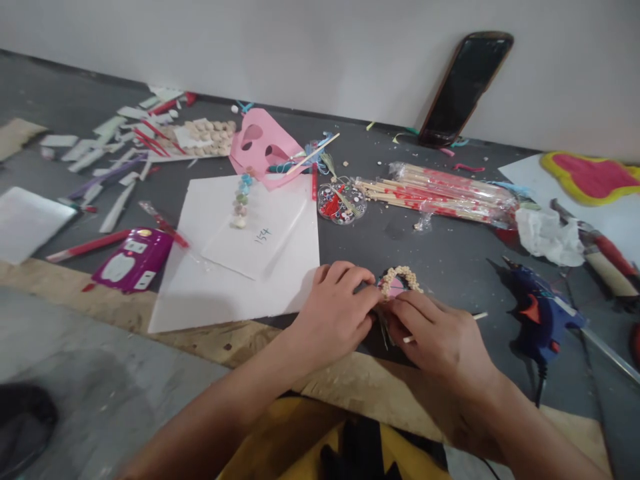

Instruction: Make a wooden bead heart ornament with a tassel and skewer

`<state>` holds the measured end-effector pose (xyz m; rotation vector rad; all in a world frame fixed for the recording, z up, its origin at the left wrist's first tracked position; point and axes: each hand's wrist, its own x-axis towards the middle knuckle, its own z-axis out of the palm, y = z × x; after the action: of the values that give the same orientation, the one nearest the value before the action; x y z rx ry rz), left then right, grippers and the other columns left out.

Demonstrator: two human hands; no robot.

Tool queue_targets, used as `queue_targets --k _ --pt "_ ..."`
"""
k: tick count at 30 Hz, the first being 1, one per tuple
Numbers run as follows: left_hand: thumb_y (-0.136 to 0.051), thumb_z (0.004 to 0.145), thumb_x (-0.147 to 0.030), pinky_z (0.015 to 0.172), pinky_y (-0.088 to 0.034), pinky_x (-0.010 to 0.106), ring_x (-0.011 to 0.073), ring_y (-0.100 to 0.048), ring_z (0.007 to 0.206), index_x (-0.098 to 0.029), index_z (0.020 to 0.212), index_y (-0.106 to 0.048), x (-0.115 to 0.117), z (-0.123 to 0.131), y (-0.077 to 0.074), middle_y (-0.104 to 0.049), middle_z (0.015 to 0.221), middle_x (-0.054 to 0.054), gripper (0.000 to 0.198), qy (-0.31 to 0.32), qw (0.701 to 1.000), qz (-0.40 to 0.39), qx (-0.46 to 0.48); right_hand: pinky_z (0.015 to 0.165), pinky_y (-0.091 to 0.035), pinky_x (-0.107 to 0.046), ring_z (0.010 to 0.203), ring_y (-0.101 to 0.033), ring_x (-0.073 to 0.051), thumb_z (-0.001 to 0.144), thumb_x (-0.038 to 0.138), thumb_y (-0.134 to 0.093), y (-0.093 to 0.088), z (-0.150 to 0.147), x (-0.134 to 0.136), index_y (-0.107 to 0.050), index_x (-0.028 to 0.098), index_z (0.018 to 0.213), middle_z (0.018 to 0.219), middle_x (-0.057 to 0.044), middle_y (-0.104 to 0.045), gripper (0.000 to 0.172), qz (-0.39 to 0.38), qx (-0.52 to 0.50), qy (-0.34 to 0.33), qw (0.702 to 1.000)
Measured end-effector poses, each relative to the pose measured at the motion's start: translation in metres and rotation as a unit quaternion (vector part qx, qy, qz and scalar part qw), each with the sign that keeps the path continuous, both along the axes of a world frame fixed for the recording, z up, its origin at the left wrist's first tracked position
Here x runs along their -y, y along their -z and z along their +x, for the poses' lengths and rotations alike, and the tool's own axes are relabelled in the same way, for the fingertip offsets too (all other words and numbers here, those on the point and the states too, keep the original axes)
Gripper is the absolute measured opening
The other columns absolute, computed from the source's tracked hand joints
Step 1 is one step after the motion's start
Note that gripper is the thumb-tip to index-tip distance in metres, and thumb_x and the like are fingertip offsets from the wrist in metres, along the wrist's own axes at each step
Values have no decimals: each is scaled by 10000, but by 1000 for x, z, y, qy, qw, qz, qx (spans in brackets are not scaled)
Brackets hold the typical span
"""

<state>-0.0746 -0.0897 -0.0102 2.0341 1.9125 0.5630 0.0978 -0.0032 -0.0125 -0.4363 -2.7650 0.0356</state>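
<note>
A small round craft piece (401, 276), with a ring of beige bead-like bits around a pink middle, is at the table's front edge. My left hand (340, 303) pinches its left side with curled fingers. Closed on its near right side is my right hand (440, 333), which hides part of the ring. A thin pale stick (480, 315) passes beneath the right hand, its other end showing by the fingers. Fine strands hang below the piece between both hands. On the right lies a blue glue gun (543, 313), its nozzle pointing away from me.
White sheets (175, 300) with a row of coloured stones (241, 200) lie left. Beyond are a pink mask (265, 140), a clear case of trinkets (343, 202) and bagged sticks (445, 193). A phone (467, 87) leans on the wall; pliers (605, 247) lie right.
</note>
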Motion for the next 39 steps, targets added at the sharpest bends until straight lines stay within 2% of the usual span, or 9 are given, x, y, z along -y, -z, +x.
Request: queue_targets --k 10,17,19,23,29,35,39 --pt "-446 903 -205 894 -292 445 249 -437 1091 -189 908 -607 -2 2 6 -578 1152 40 162 24 998 48 -42 584 -410 -252 707 -603 -138 866 138 -485 -1 0 0 -620 155 829 829 -36 -675 141 -17 2 -3 1000" --pt "-477 885 -235 904 -277 455 244 -424 1117 -207 842 -599 2 3 1 -595 1138 16 133 -57 998 12 13 582 -395 -258 693 -587 -138 852 139 -500 2 1 0 -611 165 823 814 -29 -667 117 -13 8 1 1000" --pt "-475 884 -234 915 -262 473 250 -416 1124 -209 879 -603 3 3 0 -604 1121 20 130 -64 998 15 4 587 -394 -258 698 -584 -138 840 131 -511 2 2 0 -607 168 816 817 -29 -663 106 -14 10 4 1000" --pt "-540 829 -224 913 -263 485 261 -410 1129 -225 1014 -591 4 5 3 -583 1164 29 191 -34 999 32 -9 584 -398 -256 704 -582 -141 840 138 -506 2 2 0 -608 163 824 824 -41 -659 106 -14 12 -2 1000" --pt "-492 870 -176 933 -267 481 253 -407 1150 -226 941 -615 3 10 9 -578 1176 23 151 -29 996 77 -46 581 -408 -263 711 -594 -147 829 120 -507 2 3 0 -610 161 821 834 -35 -664 111 -15 11 3 1000" --pt "-486 886 -255 943 -264 485 245 -441 1110 -246 896 -662 6 8 9 -628 1107 24 177 -67 995 72 10 587 -414 -258 703 -597 -143 843 128 -495 0 2 0 -608 160 825 824 -37 -666 119 -20 4 -2 1000" --pt "-498 850 -202 954 -264 484 249 -427 1132 -252 1013 -640 8 7 7 -618 1148 27 222 -88 995 52 20 595 -416 -253 707 -596 -140 848 137 -496 0 1 1 -602 167 828 829 -38 -668 112 -18 12 -1 1000"
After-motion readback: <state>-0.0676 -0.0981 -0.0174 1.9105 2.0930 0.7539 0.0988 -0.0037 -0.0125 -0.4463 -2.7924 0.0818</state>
